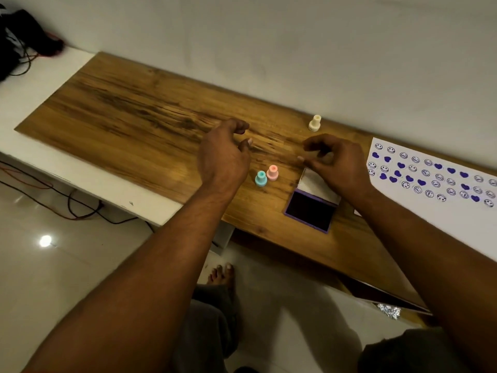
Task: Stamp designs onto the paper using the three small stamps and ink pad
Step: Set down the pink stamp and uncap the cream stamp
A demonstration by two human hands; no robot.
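Note:
Three small stamps stand upright on the wooden board (129,111): a cream stamp (315,123) near the wall, and a pink stamp (272,172) touching a teal stamp (261,178) nearer me. The purple ink pad (309,210) lies open, its white-lined lid (314,184) raised behind it. White paper (435,211) at the right carries many purple hearts and smiley prints. My left hand (224,154) hovers left of the pink and teal stamps, fingers curled and apart, holding nothing. My right hand (334,162) hovers over the lid, fingers loosely curled; no object shows in it.
A white shelf (67,157) runs under the board's left end, with a black bag (18,41) and cables at the far left. The wall is close behind. My bare foot (222,273) is on the tiled floor below the board's front edge.

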